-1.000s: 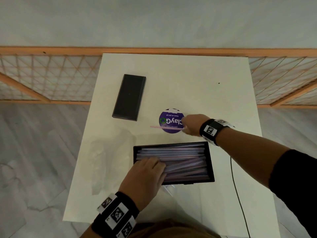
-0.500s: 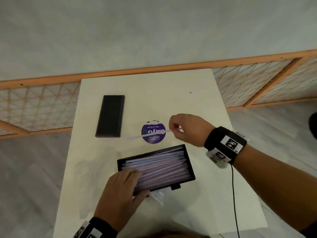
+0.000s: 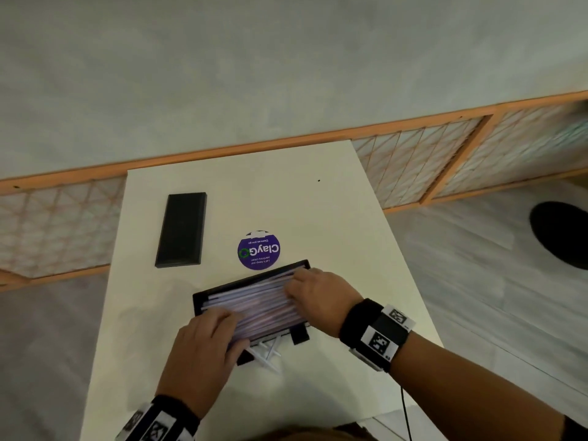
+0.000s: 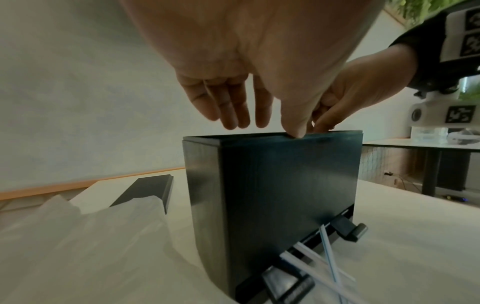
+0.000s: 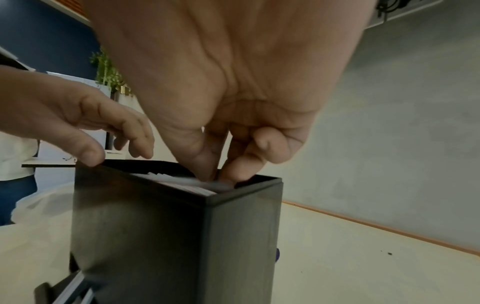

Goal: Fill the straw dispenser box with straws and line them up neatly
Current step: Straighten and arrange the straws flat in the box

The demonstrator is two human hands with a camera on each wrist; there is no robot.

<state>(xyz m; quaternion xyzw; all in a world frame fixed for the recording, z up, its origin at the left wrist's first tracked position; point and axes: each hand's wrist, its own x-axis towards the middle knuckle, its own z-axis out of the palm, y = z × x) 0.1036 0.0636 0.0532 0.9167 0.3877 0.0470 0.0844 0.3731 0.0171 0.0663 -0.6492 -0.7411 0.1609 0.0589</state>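
Note:
The black dispenser box stands near the table's front, its open top packed with pale straws lying lengthwise. My left hand rests over the box's left end with its fingers straight; in the left wrist view its thumb touches the front rim of the box. At the right end of the box, my right hand has its thumb and forefinger pinching a straw that lies on top of the pile. Several loose straws stick out crossed at the front foot of the box.
The black lid lies flat at the back left of the white table. A round purple sticker is just behind the box. A crumpled clear plastic bag lies left of the box. A thin cable hangs off the front right edge.
My right hand has carried the single straw from over the purple sticker down onto the pile at the box's right end. The left hand has stayed on the box's left end.

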